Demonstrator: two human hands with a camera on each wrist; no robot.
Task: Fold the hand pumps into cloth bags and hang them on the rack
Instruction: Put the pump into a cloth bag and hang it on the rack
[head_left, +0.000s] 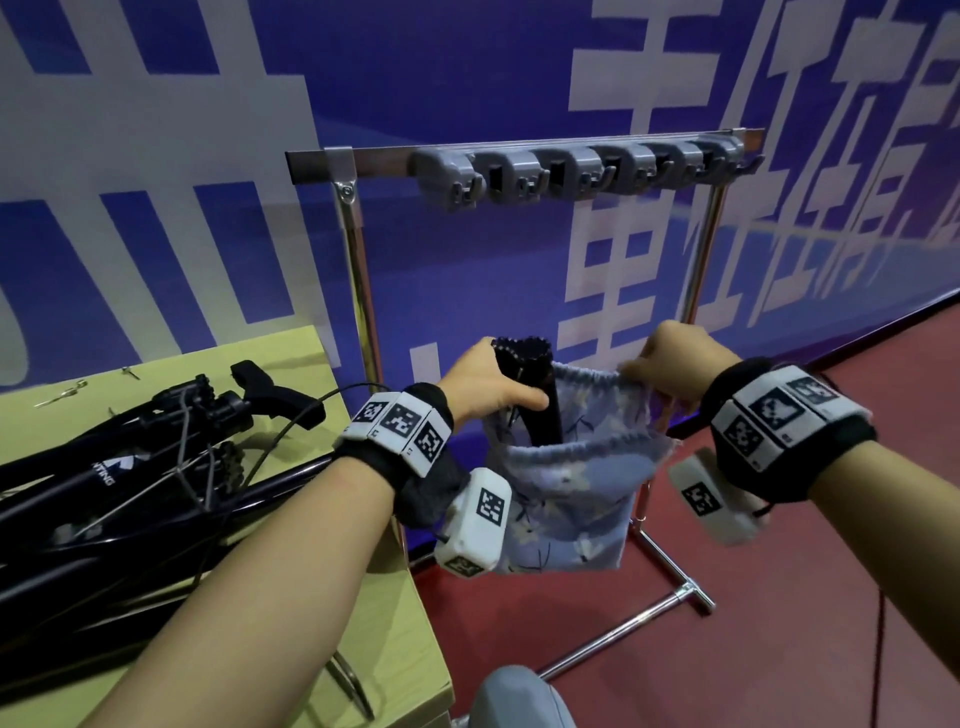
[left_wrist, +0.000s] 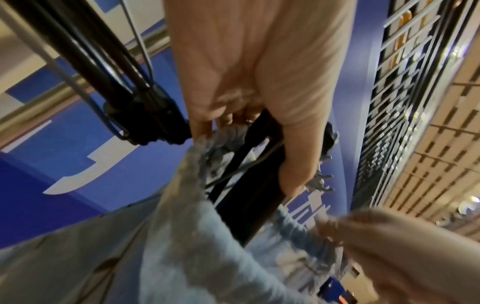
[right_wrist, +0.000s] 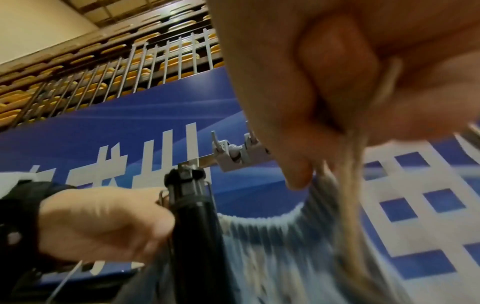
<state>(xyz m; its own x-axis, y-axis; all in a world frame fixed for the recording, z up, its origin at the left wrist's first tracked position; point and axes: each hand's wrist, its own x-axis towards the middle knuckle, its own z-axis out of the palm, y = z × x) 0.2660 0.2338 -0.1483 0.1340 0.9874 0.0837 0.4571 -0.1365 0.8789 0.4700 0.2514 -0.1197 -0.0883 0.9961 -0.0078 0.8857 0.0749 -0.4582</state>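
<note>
My left hand (head_left: 485, 382) is gripping the black tube-shaped hand pump (head_left: 530, 387), which is standing upright, half inside the pale blue flower-printed cloth bag (head_left: 566, 499). My right hand (head_left: 670, 366) is pinching the bag's gathered rim, holding its mouth wide; the right wrist view is showing a beige drawstring (right_wrist: 355, 185) trailing from those fingers. Left of me, black folded pumps (head_left: 130, 457) are lying on the pale wooden table (head_left: 291, 358). Beyond, the chrome rack (head_left: 524, 166) with grey plastic hooks is standing before a blue banner (head_left: 441, 67).
</note>
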